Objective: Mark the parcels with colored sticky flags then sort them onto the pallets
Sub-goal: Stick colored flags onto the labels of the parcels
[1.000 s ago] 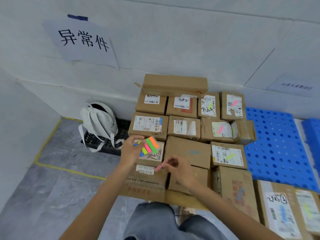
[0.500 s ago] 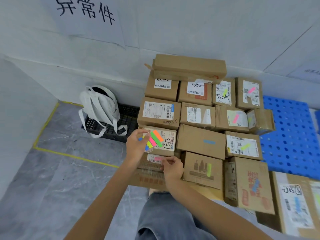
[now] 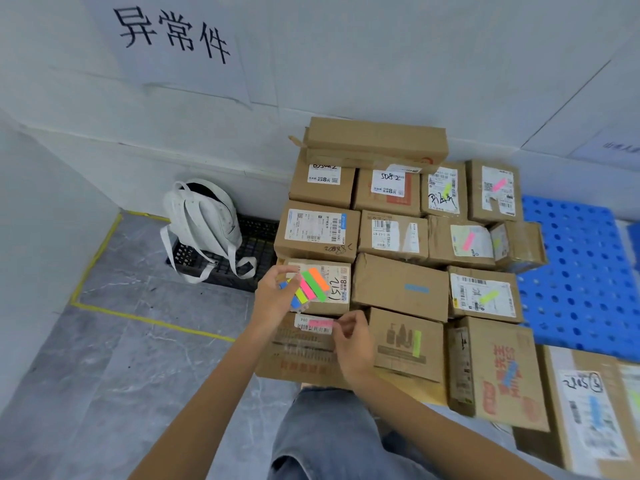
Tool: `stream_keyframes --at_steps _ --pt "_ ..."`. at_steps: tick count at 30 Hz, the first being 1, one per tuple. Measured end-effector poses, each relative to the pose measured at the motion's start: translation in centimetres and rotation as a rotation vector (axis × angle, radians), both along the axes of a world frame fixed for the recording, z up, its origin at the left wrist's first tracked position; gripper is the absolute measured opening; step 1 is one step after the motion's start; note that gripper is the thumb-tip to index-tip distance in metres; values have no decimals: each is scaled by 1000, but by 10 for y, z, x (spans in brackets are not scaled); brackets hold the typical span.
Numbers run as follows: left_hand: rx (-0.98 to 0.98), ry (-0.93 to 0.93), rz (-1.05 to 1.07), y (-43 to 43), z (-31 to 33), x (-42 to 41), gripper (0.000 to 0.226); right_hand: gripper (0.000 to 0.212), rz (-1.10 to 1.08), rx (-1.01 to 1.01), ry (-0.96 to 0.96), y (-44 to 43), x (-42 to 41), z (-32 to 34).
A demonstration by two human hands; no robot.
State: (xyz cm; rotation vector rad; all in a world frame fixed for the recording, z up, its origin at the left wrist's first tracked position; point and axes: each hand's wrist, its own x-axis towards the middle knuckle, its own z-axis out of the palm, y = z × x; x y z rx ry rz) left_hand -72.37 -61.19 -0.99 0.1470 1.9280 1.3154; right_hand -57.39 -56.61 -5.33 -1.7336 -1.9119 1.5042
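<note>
Sticky-flag pad [image 3: 309,288] gripped in left hand [image 3: 273,296], held over parcel stack's front-left corner. Pink flag [image 3: 320,322] laid on label of front-left parcel [image 3: 298,355]. Right hand [image 3: 351,342] curled at flag's right end; pinch or mere touch not discernible. Grey floor [image 3: 114,358] seen beyond stack's left edge, blue pallet [image 3: 585,271] beyond right edge. White backpack [image 3: 202,220] propped by wall.

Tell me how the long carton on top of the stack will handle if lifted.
Probably stiff: the long carton keeps straight edges. Being long and narrow, it would likely tilt if gripped at one end. Its left end flap sticks out loose, so contents might slip out there.
</note>
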Motion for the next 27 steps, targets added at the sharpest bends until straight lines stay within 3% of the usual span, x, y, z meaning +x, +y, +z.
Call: stream_keyframes --at_steps 6,10,13,20,27 --pt "-6 -171 -311 6 32 10 29 10 201 227 164 49 31 58" --pt "52 -198 -507 21 58 19 28 22 540 545 143 77 40 81" --pt "89 -190 -554 33 74 32 26 39 679 775 103 88 44 88" --pt "128 -203 -593 47 87 46 28 45 753 958 14 98 46 97" --pt "185 -243 -535 47 86 52 35 42 706 1007 50 102 41 101"
